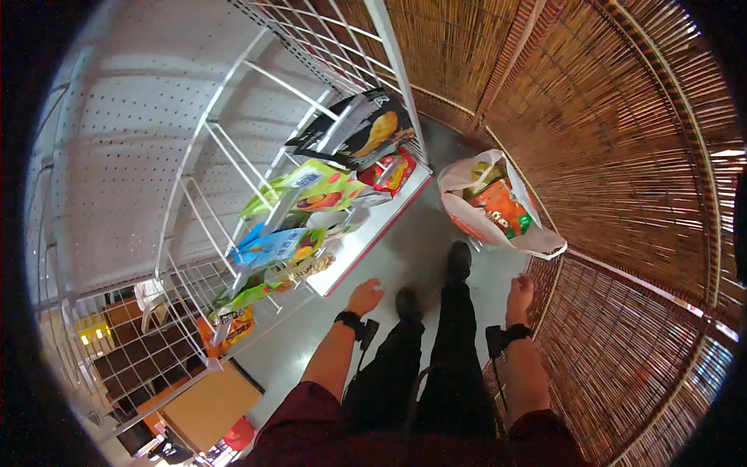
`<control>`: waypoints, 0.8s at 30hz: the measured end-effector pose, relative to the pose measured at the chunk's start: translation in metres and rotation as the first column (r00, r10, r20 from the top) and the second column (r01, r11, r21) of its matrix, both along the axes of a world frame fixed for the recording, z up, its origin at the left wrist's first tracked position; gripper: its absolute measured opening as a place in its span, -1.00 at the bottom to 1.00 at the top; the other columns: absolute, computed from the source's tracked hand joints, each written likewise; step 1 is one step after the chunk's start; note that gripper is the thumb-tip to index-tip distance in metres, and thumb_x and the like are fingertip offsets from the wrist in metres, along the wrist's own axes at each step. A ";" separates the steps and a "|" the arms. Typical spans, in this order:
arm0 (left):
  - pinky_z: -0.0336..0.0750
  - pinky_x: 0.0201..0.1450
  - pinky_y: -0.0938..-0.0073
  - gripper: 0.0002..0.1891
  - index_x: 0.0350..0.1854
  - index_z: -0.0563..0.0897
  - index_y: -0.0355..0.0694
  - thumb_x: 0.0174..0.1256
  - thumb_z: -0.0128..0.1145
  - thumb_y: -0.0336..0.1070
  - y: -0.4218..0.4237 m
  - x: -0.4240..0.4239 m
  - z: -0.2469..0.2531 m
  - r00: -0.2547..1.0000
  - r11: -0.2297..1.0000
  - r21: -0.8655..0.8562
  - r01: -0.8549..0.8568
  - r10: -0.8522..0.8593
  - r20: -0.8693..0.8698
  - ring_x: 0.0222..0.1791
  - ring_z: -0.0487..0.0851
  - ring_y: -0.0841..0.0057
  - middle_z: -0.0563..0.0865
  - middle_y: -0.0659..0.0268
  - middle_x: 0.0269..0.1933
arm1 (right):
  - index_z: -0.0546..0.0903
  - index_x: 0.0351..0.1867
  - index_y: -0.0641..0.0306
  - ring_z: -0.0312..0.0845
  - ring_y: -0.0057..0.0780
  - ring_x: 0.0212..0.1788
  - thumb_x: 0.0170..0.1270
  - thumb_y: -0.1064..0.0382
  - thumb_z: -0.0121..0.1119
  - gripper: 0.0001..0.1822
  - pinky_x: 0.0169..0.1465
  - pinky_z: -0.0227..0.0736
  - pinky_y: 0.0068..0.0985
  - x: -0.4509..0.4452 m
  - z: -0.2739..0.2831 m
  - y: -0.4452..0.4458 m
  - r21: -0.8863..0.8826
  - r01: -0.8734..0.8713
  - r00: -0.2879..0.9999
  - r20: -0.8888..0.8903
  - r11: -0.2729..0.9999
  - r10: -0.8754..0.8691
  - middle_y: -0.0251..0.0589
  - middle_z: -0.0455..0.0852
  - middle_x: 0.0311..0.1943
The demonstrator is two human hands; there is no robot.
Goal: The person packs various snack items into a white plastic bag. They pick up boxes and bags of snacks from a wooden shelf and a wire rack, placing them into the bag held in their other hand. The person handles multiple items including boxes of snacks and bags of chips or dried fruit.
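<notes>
My left hand hangs in the air near the red-edged bottom shelf of a white wire rack, touching nothing that I can see; its fingers are loosely curled. My right hand is held low beside the woven reed screen, below a white plastic bag, with its fingers bent and their grip unclear. The open bag stands on the floor and holds an orange snack packet. On the rack hang a black snack bag, a green packet, a blue packet and an orange packet.
Reed screens enclose the right side and the far end. A perforated white panel backs the rack's hooks at the left. A cardboard box and a red item lie at the lower left.
</notes>
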State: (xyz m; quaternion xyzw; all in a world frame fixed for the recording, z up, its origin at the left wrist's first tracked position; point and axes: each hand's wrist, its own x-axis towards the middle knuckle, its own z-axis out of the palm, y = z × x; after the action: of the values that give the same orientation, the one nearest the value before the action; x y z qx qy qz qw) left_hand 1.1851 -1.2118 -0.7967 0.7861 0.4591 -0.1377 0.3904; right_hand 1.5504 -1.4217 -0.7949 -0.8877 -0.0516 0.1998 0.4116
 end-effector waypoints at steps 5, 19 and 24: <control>0.41 0.02 0.19 -0.62 -0.20 0.60 -0.26 0.10 -0.01 -0.06 -0.019 -0.069 0.002 0.909 0.935 -0.325 -0.142 -0.007 -0.417 -0.04 0.53 0.12 0.60 0.03 -0.10 | 0.55 -0.23 0.39 0.55 -0.45 -0.45 0.17 0.23 0.08 -0.75 -0.31 0.44 -0.54 -0.041 -0.025 -0.015 0.174 -0.312 0.856 -0.376 0.934 0.356 -0.20 0.61 -0.52; 0.47 -0.13 0.25 -0.53 -0.02 0.49 -0.21 0.15 0.02 0.04 0.054 0.200 -0.070 0.966 0.985 -0.155 -0.082 0.117 0.231 -0.16 0.61 0.23 0.66 0.08 -0.26 | 0.54 -0.18 0.39 0.57 -0.51 -0.39 0.17 0.35 0.10 -0.79 -0.32 0.48 -0.56 0.039 -0.041 0.076 0.287 -0.784 0.488 -0.262 0.550 0.833 -0.20 0.64 -0.37; 0.48 -0.23 0.39 -0.60 -0.01 0.49 -0.22 0.17 0.09 -0.09 0.083 0.231 -0.082 0.804 0.994 -0.025 -0.104 0.099 0.586 -0.29 0.64 0.35 0.66 0.12 -0.33 | 0.53 -0.12 0.35 0.53 -0.58 -0.27 0.20 0.38 0.06 -0.78 -0.18 0.44 -0.59 0.041 -0.005 0.185 0.478 -0.765 0.500 0.019 0.432 0.866 -0.30 0.62 -0.34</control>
State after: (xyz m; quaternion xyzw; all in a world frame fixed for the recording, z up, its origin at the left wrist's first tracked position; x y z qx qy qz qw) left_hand 1.4165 -1.1285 -0.8789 0.7661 0.3584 0.1340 0.5164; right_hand 1.5913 -1.2370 -0.8001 -0.6062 -0.4711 0.4587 0.4473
